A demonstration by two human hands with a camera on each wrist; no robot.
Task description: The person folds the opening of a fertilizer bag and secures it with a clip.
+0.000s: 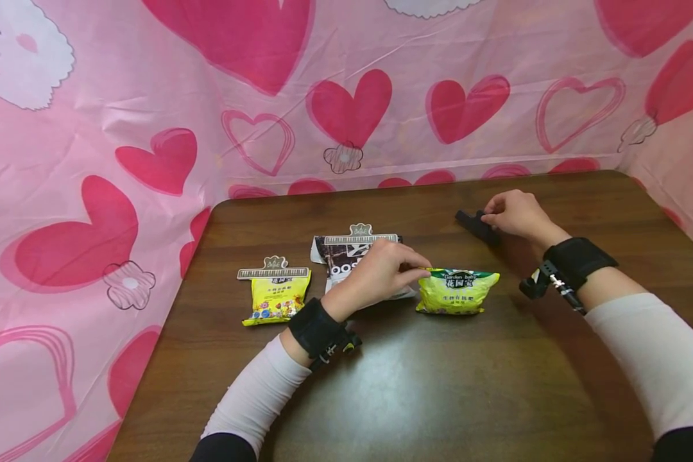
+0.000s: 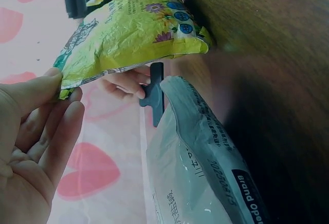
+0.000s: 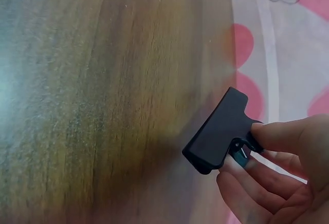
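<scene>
The left hand (image 1: 375, 273) pinches the top left corner of the green bag (image 1: 457, 291), which lies flat on the table (image 1: 439, 398) near its middle; in the left wrist view the fingertips (image 2: 61, 88) close on the bag's edge. The right hand (image 1: 516, 213) sits farther back and to the right, grasping a black clip (image 1: 476, 226) by its handles; the right wrist view shows thumb and fingers (image 3: 277, 136) squeezing the handle end, with the clip's mouth pointing down toward the wood. Just behind the left hand lies a dark bag (image 1: 346, 256) with a clip across its top, partly covered by the hand. Left of it lies a yellow bag (image 1: 275, 298), also clipped at the top. A pink heart-print cloth (image 1: 150, 128) stands round the table.
</scene>
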